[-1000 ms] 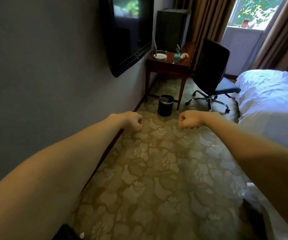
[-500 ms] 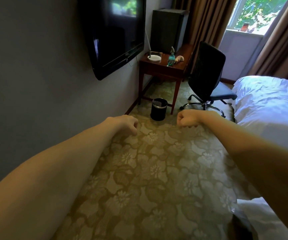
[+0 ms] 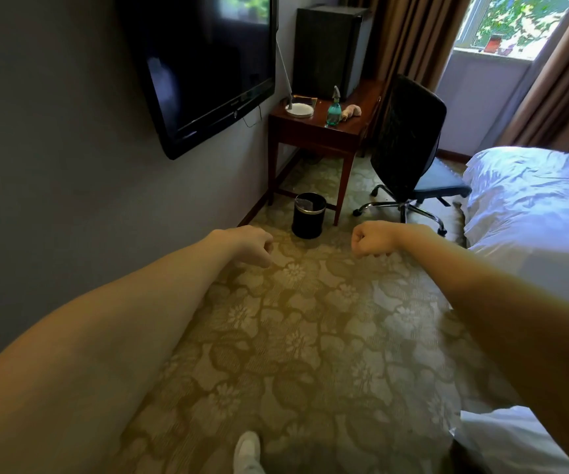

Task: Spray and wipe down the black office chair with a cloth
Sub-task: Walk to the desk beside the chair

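Note:
The black office chair (image 3: 407, 138) with a mesh back and chrome wheeled base stands ahead on the right, between a wooden desk (image 3: 313, 131) and the bed. On the desk stand a teal spray bottle (image 3: 334, 109) and, beside it, a bunched pale cloth (image 3: 351, 112). Both my arms reach forward over the carpet. My left hand (image 3: 248, 246) and my right hand (image 3: 373, 239) are curled into fists with nothing in them, well short of the chair and desk.
A wall-mounted television (image 3: 207, 63) juts out on the left. A small black bin (image 3: 309, 215) sits by the desk leg. A black mini fridge (image 3: 329, 49) and a lamp base (image 3: 299, 110) stand on the desk. The white bed (image 3: 532, 213) fills the right. My white shoe (image 3: 247, 451) shows below.
The view has come closer to the desk and chair. Both fists stay held out in front, empty. A white shoe has stepped into view at the bottom.

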Tool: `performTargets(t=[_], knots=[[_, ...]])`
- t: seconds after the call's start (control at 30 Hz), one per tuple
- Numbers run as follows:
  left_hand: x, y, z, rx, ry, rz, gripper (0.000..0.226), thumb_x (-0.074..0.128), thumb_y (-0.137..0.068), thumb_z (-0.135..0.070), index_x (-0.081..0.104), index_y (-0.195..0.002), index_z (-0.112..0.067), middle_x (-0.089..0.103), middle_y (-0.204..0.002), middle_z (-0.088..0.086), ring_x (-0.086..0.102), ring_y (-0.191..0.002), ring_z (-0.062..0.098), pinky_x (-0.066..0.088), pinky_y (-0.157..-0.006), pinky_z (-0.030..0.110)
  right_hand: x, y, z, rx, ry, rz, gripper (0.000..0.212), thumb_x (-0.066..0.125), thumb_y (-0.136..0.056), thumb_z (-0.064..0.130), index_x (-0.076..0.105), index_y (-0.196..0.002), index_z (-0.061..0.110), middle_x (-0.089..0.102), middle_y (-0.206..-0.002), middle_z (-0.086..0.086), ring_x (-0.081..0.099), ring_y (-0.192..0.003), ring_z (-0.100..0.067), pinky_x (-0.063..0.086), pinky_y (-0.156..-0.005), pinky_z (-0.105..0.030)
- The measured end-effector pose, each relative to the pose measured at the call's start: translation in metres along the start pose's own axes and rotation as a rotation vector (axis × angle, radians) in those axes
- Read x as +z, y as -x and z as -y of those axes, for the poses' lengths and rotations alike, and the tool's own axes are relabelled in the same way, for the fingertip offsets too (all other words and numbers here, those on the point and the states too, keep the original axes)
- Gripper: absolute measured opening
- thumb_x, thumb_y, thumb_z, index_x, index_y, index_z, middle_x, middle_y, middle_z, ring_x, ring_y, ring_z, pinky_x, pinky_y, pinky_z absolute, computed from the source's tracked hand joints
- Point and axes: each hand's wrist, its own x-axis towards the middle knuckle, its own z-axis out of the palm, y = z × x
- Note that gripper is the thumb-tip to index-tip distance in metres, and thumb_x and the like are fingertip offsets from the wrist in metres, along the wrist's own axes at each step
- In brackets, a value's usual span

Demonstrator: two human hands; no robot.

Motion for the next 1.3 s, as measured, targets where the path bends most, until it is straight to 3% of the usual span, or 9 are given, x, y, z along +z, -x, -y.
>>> performTargets(t=[0.27,0.5,0.63,0.8,0.87,1.0,1.17,1.3], knots=[[-0.025,-0.063,0.002,-0.001,-0.026,0.036,0.013,0.055,-0.084,-0.019,0.055,-0.097,-0.016,0.053,-0.093,0.001,0.048,-0.078,0.014,0.042,-0.067,0.027,-0.019,-0.043,-0.027,0.029,-0.017,0.003,0.003,0.052,-0.088,0.016,0.053,-0.088,0.020,0.056,-0.087,-0.007,0.050,-0.073,-0.020,0.042,-0.059,-0.027],[-0.067,-0.133,-0.003,0.067,-0.056,0.040,0.006,0.056,-0.086,-0.021,0.051,-0.084,-0.024,0.053,-0.096,0.000,0.051,-0.082,0.015,0.043,-0.067,0.026,-0.065,-0.082,-0.046,0.091,-0.041,-0.036,0.012,0.051,-0.086,0.016,0.058,-0.094,0.009,0.055,-0.082,-0.007,0.050,-0.072,-0.021,0.044,-0.066,-0.032],[-0.094,-0.174,-0.007,0.096,-0.068,0.032,0.009,0.057,-0.086,-0.024,0.055,-0.093,-0.020,0.056,-0.103,0.003,0.054,-0.088,0.018,0.045,-0.072,0.030,-0.097,-0.114,-0.050,0.115,-0.034,-0.076,0.025,0.050,-0.085,0.014,0.060,-0.104,0.002,0.057,-0.086,-0.010,0.053,-0.075,-0.024,0.047,-0.069,-0.035],[-0.123,-0.222,-0.012,0.144,-0.095,0.049,0.024,0.058,-0.083,-0.023,0.059,-0.106,-0.017,0.058,-0.104,0.003,0.057,-0.094,0.021,0.051,-0.083,0.037,-0.127,-0.145,-0.046,0.123,-0.005,-0.098,0.016,0.051,-0.087,0.017,0.058,-0.099,0.009,0.051,-0.081,-0.002,0.050,-0.081,-0.023,0.044,-0.069,-0.031],[-0.130,-0.239,-0.013,0.153,-0.107,0.069,0.024,0.058,-0.083,-0.023,0.059,-0.106,-0.015,0.058,-0.104,0.005,0.058,-0.095,0.023,0.051,-0.082,0.037,-0.133,-0.156,-0.049,0.126,0.002,-0.094,0.014,0.050,-0.090,0.017,0.055,-0.101,0.010,0.049,-0.090,-0.003,0.046,-0.086,-0.021,0.042,-0.068,-0.029],[-0.138,-0.270,-0.014,0.157,-0.127,0.122,0.020,0.057,-0.083,-0.022,0.058,-0.102,-0.016,0.058,-0.105,0.005,0.057,-0.097,0.024,0.047,-0.074,0.034,-0.139,-0.179,-0.069,0.211,0.007,-0.094,0.032,0.053,-0.090,0.016,0.059,-0.119,0.005,0.054,-0.104,-0.006,0.048,-0.091,-0.019,0.044,-0.086,-0.033],[-0.146,-0.311,-0.027,0.161,-0.117,0.162,0.018,0.055,-0.081,-0.020,0.057,-0.099,-0.016,0.058,-0.102,0.006,0.059,-0.096,0.026,0.044,-0.069,0.034,-0.153,-0.195,-0.107,0.248,-0.065,-0.084,0.036,0.042,-0.096,0.019,0.049,-0.129,0.008,0.045,-0.091,0.000,0.045,-0.079,-0.017,0.039,-0.065,-0.023],[-0.150,-0.347,-0.041,0.157,-0.094,0.162,0.015,0.055,-0.079,-0.020,0.057,-0.094,-0.018,0.060,-0.100,0.005,0.060,-0.089,0.025,0.048,-0.069,0.036,-0.164,-0.225,-0.142,0.292,-0.074,-0.129,0.016,0.046,-0.093,0.018,0.056,-0.105,0.016,0.054,-0.091,-0.003,0.049,-0.079,-0.019,0.043,-0.071,-0.029]])
